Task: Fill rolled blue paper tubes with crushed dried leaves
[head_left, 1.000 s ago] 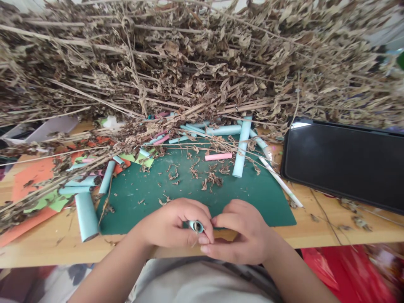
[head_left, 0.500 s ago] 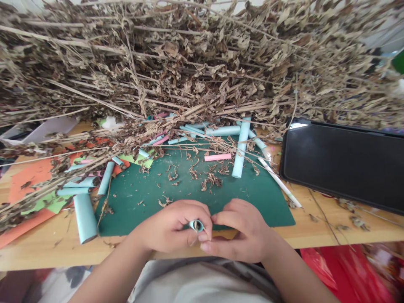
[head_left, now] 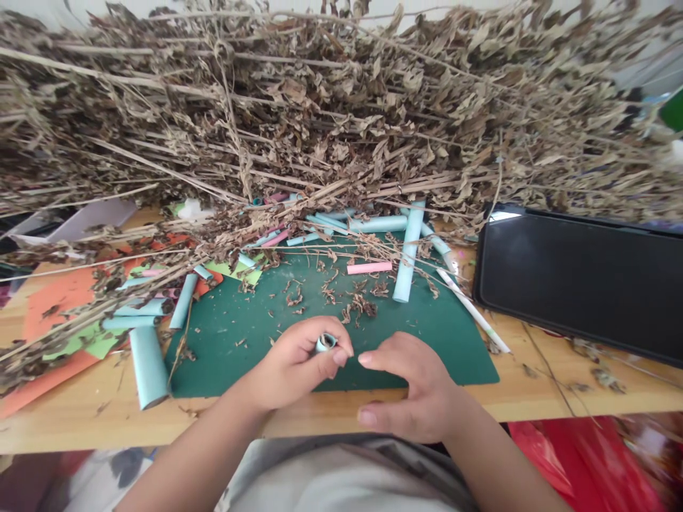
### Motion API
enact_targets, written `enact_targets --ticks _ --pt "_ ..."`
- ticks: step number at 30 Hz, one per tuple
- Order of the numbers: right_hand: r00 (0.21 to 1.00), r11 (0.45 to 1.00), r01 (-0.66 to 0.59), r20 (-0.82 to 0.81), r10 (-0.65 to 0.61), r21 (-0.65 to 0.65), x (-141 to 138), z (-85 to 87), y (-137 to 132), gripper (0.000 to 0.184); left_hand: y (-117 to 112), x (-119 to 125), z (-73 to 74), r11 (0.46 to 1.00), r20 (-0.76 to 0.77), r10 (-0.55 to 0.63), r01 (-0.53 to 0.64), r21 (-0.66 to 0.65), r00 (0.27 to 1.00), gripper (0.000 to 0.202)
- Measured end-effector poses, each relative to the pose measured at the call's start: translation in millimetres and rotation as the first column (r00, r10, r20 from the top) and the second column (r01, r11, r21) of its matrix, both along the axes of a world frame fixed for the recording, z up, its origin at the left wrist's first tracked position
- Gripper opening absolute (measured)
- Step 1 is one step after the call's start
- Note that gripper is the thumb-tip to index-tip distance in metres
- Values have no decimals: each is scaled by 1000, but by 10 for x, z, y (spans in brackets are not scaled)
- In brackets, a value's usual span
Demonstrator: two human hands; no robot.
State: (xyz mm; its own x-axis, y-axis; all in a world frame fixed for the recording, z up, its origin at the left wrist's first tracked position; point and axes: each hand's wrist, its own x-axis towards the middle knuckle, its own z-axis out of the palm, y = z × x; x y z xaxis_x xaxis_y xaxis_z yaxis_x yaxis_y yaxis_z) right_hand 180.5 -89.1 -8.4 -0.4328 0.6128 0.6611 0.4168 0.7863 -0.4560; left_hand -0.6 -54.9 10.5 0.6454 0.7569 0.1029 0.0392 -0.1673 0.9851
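Note:
My left hand (head_left: pixel 302 361) is closed round a light-blue rolled paper tube (head_left: pixel 326 343). The tube's end faces up, with brownish dry bits showing inside it; the rest is hidden in the fingers. Just to the right, my right hand (head_left: pixel 413 387) is empty, its thumb and fingers spread apart. Both hands are over the near edge of a green cutting mat (head_left: pixel 256 363). On the mat lie crumbled dry leaves (head_left: pixel 360 307), a pink paper roll (head_left: pixel 369 268) and a long light-blue paper tube (head_left: pixel 410 252).
A big heap of dried leafy stalks (head_left: pixel 331 128) spans the back. At right lies a black phone (head_left: pixel 581 277), with a thin white stick (head_left: pixel 474 313) beside it. On the left are a wide blue tube (head_left: pixel 149 366), smaller tubes and orange paper (head_left: pixel 53 295).
My right hand has come away from the tube and its fingers have spread. My left hand, still round the tube, has risen slightly away from my body.

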Motion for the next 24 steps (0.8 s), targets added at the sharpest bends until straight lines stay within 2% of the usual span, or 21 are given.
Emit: enact_targets --ticks 2,5,10,12,14,16,18,22,24 --pt "999 999 -39 -27 40 38 49 -45 14 22 4 8 -8 990 -30 58 -54 132 998 8" --pt "997 998 -41 -70 44 48 96 -96 31 30 6 18 -17 938 -90 90 -54 342 992 7" --pt "993 999 40 -108 -38 16 122 -59 29 38 5 29 -39 874 -130 114 -37 485 985 14" --pt "989 993 111 -101 -107 31 185 -15 35 39 5 33 -40 853 -127 135 -50 519 983 15" --pt "963 964 266 -48 -265 16 309 32 56 36 4 37 -35 843 -126 154 -64 534 980 18" --pt "884 886 464 80 -461 -18 482 78 90 28 2 38 -28 839 -129 162 -67 541 978 20" --pt "757 780 625 264 -597 -29 664 122 129 22 -1 34 -25 838 -133 155 -59 542 979 22" --pt "423 547 836 583 -693 44 914 182 199 25 1 8 -41 884 -108 119 -56 464 987 28" --pt "297 463 883 670 -681 80 968 189 234 25 12 0 -52 927 -76 94 -60 369 993 31"
